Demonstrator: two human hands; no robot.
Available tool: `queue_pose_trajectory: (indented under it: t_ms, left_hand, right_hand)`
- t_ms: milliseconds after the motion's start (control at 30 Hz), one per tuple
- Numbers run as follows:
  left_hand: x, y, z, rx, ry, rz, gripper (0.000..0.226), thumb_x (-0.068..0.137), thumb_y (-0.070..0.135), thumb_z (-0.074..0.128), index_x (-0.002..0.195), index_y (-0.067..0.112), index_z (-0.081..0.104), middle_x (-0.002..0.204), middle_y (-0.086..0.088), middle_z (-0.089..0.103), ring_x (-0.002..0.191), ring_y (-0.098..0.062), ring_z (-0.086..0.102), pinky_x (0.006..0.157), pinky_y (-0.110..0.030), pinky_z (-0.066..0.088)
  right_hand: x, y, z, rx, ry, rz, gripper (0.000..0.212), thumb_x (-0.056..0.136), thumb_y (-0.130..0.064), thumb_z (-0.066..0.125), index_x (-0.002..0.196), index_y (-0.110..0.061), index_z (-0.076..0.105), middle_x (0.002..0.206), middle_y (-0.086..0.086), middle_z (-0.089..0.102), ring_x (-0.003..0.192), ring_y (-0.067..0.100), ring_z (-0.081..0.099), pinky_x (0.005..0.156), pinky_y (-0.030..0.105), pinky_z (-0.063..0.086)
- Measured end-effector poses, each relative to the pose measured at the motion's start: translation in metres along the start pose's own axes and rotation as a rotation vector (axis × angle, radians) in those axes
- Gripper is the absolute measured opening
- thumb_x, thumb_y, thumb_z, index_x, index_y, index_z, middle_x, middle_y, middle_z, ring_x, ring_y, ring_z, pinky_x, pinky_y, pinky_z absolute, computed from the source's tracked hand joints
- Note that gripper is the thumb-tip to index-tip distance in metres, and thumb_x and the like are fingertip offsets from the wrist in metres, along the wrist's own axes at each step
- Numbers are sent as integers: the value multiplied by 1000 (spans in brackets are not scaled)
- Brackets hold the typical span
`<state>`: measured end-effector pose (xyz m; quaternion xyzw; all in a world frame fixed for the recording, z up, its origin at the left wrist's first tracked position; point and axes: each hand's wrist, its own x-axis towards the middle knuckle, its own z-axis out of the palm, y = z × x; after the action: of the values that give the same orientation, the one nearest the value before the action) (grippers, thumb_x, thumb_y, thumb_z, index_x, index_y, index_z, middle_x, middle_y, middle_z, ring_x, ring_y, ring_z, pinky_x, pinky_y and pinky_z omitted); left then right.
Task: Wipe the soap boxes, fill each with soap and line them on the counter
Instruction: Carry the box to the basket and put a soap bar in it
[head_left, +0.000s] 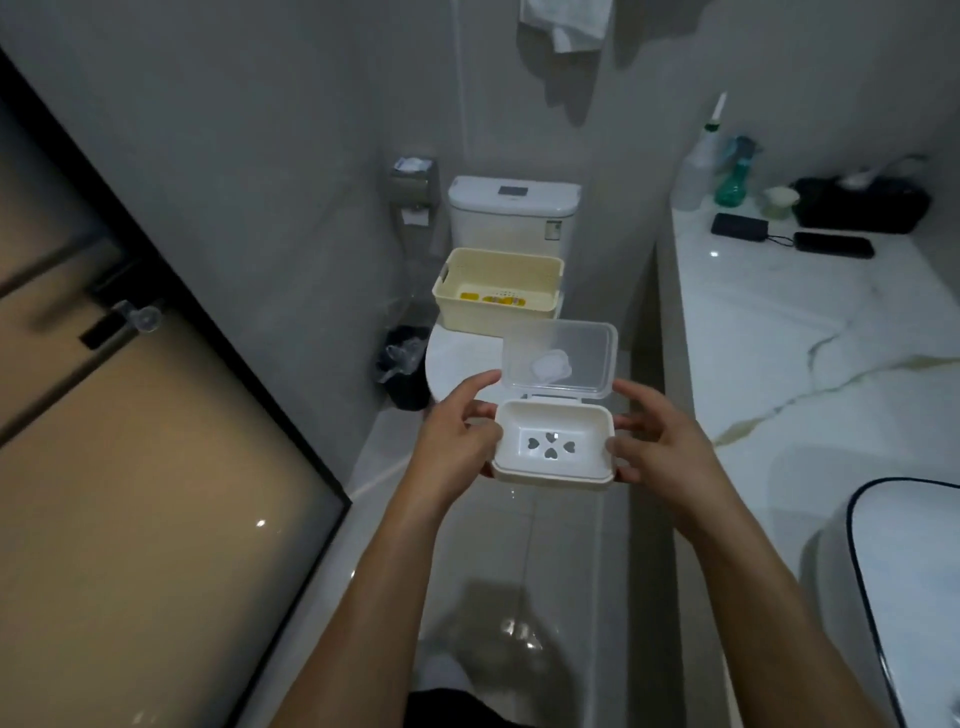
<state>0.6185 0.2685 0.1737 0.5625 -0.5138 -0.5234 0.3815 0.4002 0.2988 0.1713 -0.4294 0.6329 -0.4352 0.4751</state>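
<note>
Soap box (553, 447), white with its clear lid (560, 359) raised, is gripped at its ends by the left hand (457, 436) and right hand (660, 441); both hold it above the floor.

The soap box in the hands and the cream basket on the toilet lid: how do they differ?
The soap box is white with a clear hinged lid standing open; the cream basket has no lid. The soap box is held in the air by the left hand and right hand; the basket rests on the toilet. The soap box is empty; the basket holds yellow items. Both are rectangular plastic.
</note>
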Motion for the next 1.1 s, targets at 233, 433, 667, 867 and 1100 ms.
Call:
queue_pose_trajectory:
  t_ms: [233,433,667,867,1100]
  left_hand:
    - [115,14,38,68,-203,34,62,84,-1,52,134,37,55,111,-2,66,95,-23,66,51,-25,54]
    - [229,40,54,64,-366,62,64,81,0,52,121,50,58,90,15,70,81,-7,68,54,-28,57]
    - [342,55,45,74,-425,40,63,84,-1,54,133,39,54,107,6,68,95,-14,67,57,-28,59]
    - [410,28,20,81,-372,-20,69,82,-6,56,140,32,51,116,-2,68,101,-22,67,63,-26,54]
    - [472,-15,-1,133,-254,-81,66,83,-5,56,138,32,53,114,-3,69,93,-23,67,85,-35,56]
  right_hand:
    - [79,-1,-27,-53,177,30,64,88,3,67,138,-33,52,107,-5,67,101,16,65,78,35,62]
    - [160,-16,-31,-20,350,51,66,83,7,67,131,-37,57,103,-3,70,97,18,68,71,34,62]
    - [259,-37,-11,-57,400,58,71,78,11,65,133,-33,58,98,0,71,88,21,69,62,28,54]
    - [335,-28,19,-112,314,87,71,80,12,65,139,-27,55,103,9,71,90,23,70,66,31,61]
    - [422,0,48,-149,187,138,71,82,8,70,140,-29,53,97,3,69,89,19,70,83,46,61]
